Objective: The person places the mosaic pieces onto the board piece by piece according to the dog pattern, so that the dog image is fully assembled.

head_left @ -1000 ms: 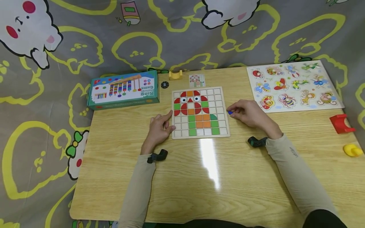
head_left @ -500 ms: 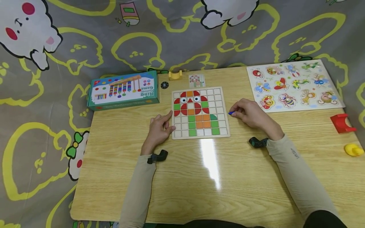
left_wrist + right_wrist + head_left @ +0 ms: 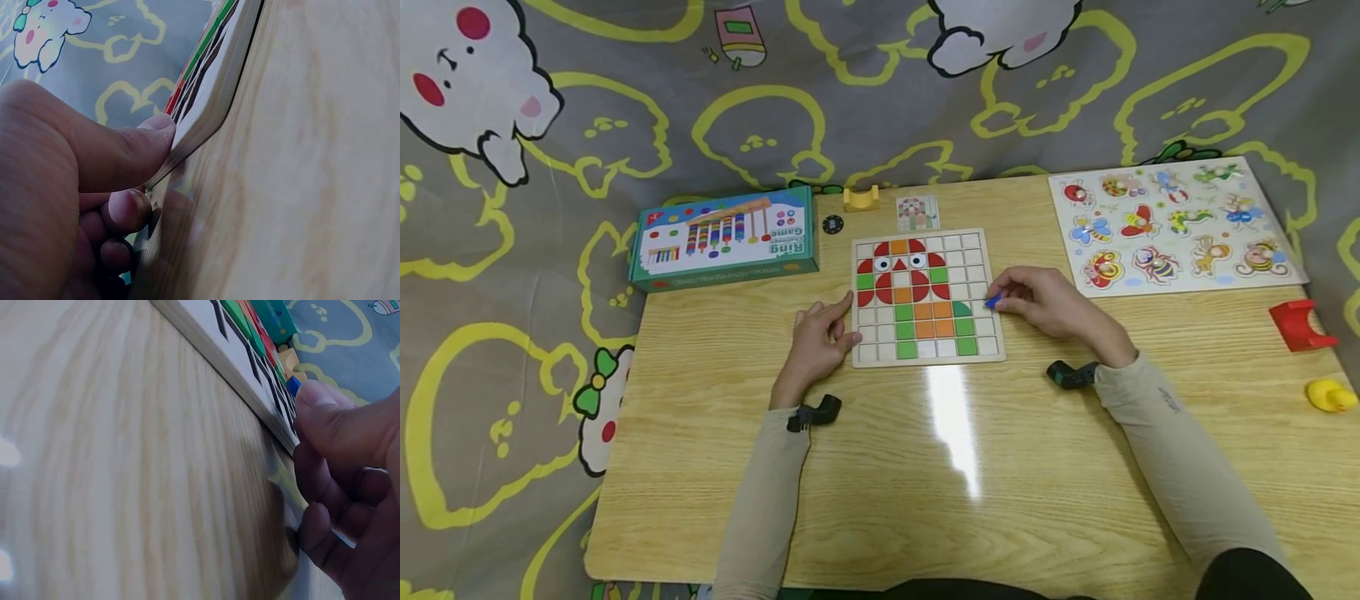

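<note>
A square wooden mosaic board (image 3: 992, 354) lies on the table, partly filled with red, green, orange and white tiles that make an owl-like figure. My left hand (image 3: 820, 337) steadies its left side, index finger and thumb touching the edge while the other fingers are bent. In the left wrist view the thumb (image 3: 147, 147) presses at the board's corner. Between thumb and fingers my right hand (image 3: 1045, 302) pinches a small blue tile (image 3: 992, 302) over the board's right edge. Only a bit of that blue tile (image 3: 293, 385) shows past the thumb in the right wrist view.
Behind the board lie a pattern card (image 3: 917, 213), a yellow arch block (image 3: 861, 198) and a black disc (image 3: 832, 224). A ring game box (image 3: 726, 237) stands back left. To the right are an insect puzzle board (image 3: 1180, 225), a red block (image 3: 1296, 325) and a yellow duck (image 3: 1330, 395).
My right hand has brought the blue tile leftward, from beside the board to over its right edge; the tile's tilt has changed. The left hand stays at the board's left side.
</note>
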`<action>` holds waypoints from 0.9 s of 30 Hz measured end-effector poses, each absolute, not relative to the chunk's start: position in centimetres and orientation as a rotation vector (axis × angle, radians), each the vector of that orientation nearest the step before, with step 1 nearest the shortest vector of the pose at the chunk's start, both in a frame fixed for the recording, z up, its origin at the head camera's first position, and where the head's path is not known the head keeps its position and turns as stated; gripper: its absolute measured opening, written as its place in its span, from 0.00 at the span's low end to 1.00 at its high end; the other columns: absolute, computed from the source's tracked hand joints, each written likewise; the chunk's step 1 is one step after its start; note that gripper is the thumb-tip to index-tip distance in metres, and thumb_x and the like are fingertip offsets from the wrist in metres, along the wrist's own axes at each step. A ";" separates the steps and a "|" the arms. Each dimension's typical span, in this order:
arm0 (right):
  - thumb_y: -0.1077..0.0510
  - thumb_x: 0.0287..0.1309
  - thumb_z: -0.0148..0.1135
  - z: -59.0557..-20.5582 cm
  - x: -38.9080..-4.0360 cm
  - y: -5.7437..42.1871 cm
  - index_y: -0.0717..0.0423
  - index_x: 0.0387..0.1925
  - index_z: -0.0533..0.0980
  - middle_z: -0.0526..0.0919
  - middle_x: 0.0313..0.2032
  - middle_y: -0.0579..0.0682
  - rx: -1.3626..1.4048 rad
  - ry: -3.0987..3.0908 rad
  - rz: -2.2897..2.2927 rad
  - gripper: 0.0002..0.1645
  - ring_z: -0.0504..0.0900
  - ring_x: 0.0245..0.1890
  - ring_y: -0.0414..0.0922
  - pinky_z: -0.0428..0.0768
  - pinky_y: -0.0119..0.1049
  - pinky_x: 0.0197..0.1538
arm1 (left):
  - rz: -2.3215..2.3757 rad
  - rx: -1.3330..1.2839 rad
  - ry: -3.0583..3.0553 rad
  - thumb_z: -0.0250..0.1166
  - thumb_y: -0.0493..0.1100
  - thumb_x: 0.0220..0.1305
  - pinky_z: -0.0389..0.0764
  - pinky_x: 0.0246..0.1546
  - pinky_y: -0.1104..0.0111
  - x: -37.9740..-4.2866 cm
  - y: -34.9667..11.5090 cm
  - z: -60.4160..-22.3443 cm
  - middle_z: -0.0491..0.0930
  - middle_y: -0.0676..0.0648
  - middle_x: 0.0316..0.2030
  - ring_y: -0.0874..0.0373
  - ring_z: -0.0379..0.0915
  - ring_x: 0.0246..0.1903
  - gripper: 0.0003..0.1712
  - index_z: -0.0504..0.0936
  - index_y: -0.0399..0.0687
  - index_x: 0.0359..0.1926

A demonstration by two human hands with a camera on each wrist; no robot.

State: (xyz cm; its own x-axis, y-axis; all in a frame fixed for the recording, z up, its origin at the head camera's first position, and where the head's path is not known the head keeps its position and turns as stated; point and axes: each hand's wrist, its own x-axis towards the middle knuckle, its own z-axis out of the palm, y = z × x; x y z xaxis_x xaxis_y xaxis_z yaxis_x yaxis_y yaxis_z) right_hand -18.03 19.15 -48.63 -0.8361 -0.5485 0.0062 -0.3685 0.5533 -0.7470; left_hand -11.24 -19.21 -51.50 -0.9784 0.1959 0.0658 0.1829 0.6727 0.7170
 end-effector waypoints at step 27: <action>0.61 0.59 0.67 -48.9 -18.2 17.2 0.49 0.43 0.85 0.83 0.36 0.42 -0.811 2.551 -1.114 0.10 0.77 0.33 0.40 0.73 0.33 0.36 | 1.188 0.316 2.876 0.70 0.46 0.59 0.52 0.39 0.64 -11.3 -19.9 -51.4 0.70 0.53 0.21 0.57 0.56 0.27 0.39 0.68 0.49 0.71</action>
State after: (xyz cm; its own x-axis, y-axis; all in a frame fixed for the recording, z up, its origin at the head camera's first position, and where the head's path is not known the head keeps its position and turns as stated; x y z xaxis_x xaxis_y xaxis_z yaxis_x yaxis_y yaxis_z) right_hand -18.21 17.21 -48.93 -0.8165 -0.5774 0.0009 -0.3930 0.5546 -0.7335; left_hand -11.30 -19.87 -51.42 -0.9795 0.1911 0.0641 0.1807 0.6913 0.6996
